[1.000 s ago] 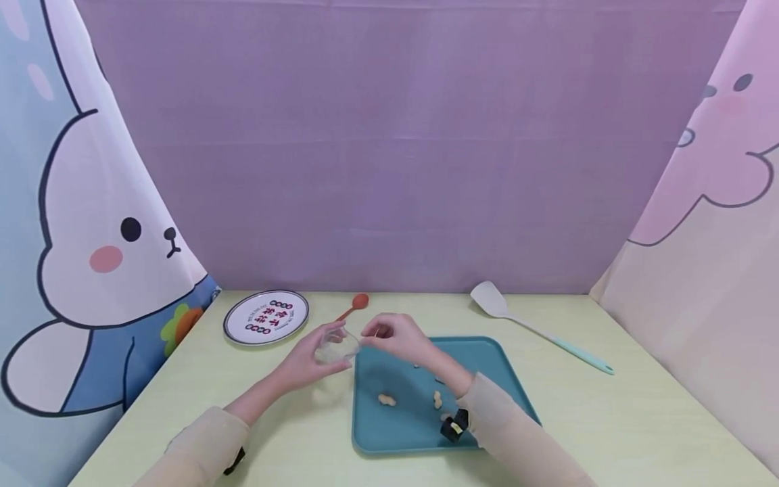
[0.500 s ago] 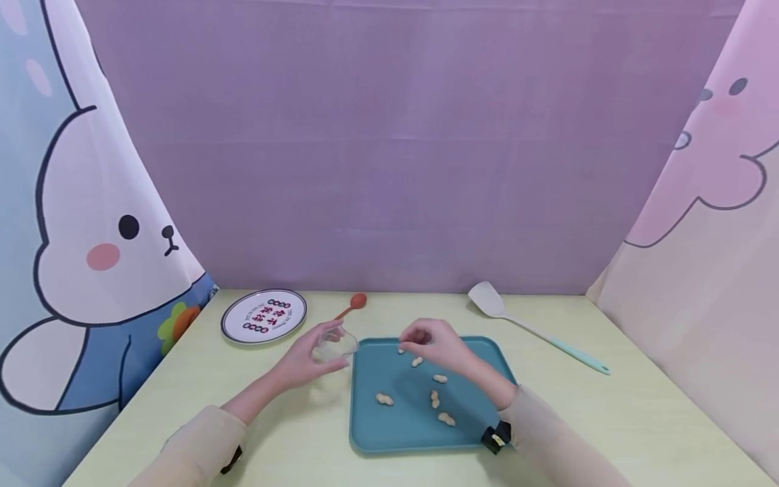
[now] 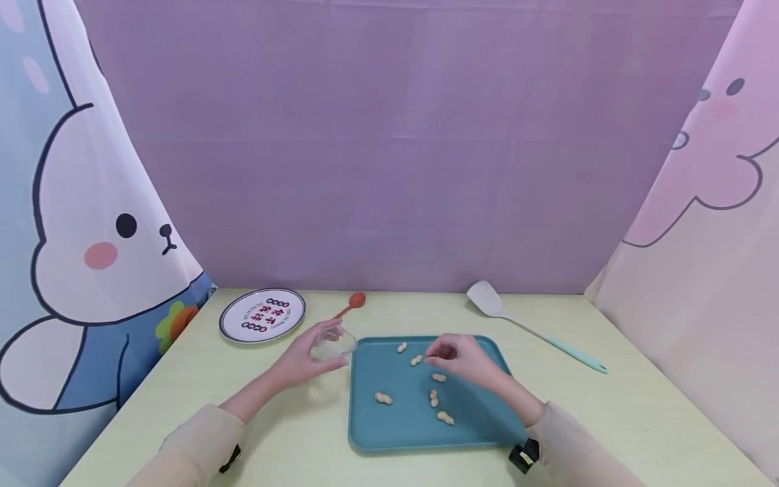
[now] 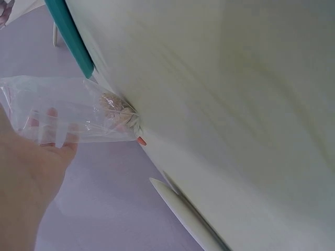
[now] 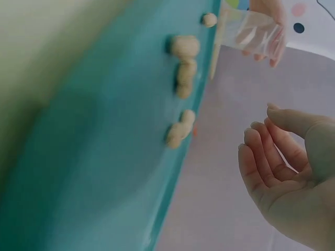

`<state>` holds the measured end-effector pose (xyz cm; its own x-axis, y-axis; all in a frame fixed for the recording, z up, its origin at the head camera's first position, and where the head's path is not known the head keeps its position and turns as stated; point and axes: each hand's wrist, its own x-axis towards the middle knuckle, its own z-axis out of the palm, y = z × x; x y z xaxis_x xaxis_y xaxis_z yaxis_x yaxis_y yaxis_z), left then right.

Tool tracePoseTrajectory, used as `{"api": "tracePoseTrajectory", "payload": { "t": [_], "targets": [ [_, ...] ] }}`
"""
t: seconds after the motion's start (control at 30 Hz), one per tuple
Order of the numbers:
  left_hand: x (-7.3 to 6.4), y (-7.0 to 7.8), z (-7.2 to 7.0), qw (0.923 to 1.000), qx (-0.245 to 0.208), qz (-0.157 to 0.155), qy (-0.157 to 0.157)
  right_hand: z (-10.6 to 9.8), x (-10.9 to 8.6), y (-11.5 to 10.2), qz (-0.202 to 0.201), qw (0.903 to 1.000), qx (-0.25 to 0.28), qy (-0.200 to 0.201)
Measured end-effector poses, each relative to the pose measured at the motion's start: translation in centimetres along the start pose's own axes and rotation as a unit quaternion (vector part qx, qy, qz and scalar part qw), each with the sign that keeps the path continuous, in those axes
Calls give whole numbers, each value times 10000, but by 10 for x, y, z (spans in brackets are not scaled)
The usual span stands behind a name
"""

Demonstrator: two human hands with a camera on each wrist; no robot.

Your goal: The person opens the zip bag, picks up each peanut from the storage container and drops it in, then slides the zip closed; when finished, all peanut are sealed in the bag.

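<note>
While the left hand (image 3: 301,358) grips a clear plastic bag (image 3: 333,343) from its left side, thumb on the near side and fingers wrapped round the far side, the right hand (image 3: 459,355) is above the right part of a teal tray (image 3: 395,429). Right-hand state: fingers loosely bent, thumb tip a little apart from the fingertips; the right wrist view shows nothing between them. Left-hand state: partly closed round the bag, fingers visible through the plastic in the left wrist view.

Bag position: raised over the table (image 3: 657,419), just beside the tray's far left corner; contact between the two cannot be told. Tan contents (image 4: 116,107), apparently peanuts, are gathered at one end of it.

Tray: six peanuts (image 3: 383,398) visible in the head view. One is alone toward the left; the other five form a loose, curving line from the far edge to the near middle. The right hand's fingertips are near the second and third of this line, counted from the far edge.

Surroundings: a white plate (image 3: 262,316) with red print and a dark rim lies at the far left of the table. A red spoon (image 3: 357,299) lies beyond the left hand, its handle partly hidden. A spatula (image 3: 487,299) with a pale head and mint handle lies diagonally, right of the tray. A purple curtain (image 3: 389,149) hangs behind the table.
</note>
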<state>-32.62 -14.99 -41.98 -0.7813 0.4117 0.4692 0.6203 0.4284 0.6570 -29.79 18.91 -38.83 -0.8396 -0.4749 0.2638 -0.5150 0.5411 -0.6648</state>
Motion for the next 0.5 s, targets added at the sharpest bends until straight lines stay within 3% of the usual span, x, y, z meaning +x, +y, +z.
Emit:
{"api": "tracePoseTrajectory", "payload": {
  "t": [0.2, 0.5],
  "targets": [
    [0, 2, -1, 10000, -7, -45, -12, 2, -6, 13, 148, 9996, -224, 78],
    [0, 0, 0, 10000, -9, -2, -35, 0, -13, 33, 165, 9985, -464, -252]
  ]
}}
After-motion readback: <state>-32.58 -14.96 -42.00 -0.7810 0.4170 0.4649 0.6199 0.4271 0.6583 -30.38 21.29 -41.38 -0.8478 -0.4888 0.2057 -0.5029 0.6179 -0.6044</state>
